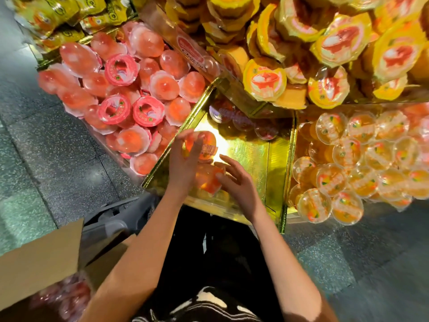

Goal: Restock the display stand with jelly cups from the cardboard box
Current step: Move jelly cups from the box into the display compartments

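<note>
My left hand [183,163] was curled around an orange jelly cup [204,145], fingers wrapped over its top, holding it just above the shiny gold floor of the middle compartment [246,154] of the display stand. My right hand [236,182] gripped a second jelly cup [206,180] lower down, at the near edge of that same compartment, with my fingers spread across its side. The two cups sat close together, one above the other. That compartment was mostly bare gold, with a few dark red cups [241,122] at its far end. To the left lay a heap of pink cups [120,94]; to the right, a heap of clear orange cups [362,159]; beyond, yellow-lidded cups [264,80] were piled high. The cardboard box [41,259] stood open at my lower left, with reddish cups [69,296] showing inside, blurred.
</note>
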`<state>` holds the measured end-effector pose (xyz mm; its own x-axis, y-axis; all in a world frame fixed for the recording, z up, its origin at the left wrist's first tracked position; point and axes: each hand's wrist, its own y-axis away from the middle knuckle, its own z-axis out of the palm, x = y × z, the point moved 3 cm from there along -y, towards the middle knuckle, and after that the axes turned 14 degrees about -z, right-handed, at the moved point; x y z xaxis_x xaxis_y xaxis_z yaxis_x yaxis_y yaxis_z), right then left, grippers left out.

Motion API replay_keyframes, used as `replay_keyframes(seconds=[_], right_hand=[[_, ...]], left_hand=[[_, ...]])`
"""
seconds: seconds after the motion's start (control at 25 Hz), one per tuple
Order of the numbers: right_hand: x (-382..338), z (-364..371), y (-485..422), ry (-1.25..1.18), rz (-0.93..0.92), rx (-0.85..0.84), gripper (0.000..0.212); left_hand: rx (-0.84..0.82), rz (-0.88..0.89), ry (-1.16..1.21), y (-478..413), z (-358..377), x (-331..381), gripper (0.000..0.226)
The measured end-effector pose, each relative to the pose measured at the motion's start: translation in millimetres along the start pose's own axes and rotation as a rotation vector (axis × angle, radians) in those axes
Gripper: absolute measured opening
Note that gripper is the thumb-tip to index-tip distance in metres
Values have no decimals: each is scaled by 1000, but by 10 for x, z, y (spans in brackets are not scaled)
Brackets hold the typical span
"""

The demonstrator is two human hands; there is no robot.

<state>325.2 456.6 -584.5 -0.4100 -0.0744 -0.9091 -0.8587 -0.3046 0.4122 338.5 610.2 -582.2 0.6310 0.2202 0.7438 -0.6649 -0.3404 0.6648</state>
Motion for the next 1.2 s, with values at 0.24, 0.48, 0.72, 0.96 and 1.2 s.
replay_keyframes(seconds=[0.24, 0.48, 0.72, 0.96, 1.2], right_hand=[[29, -275, 211, -116, 117, 34, 62], [121, -528, 237, 161, 79, 268, 74], [462, -683, -279, 1051, -208, 310, 62], [558, -836, -662, 1216, -146, 303, 56], [632, -889, -578, 1084, -176, 262, 52]], left_hand=[[-21, 14, 15, 102, 327, -62, 26], [155, -68, 20, -77, 125, -307, 38], [25, -177, -43, -255, 81, -463, 31], [-69, -195, -47, -328, 334, -527, 24], [-161, -273, -25, -458, 448, -606, 19]])
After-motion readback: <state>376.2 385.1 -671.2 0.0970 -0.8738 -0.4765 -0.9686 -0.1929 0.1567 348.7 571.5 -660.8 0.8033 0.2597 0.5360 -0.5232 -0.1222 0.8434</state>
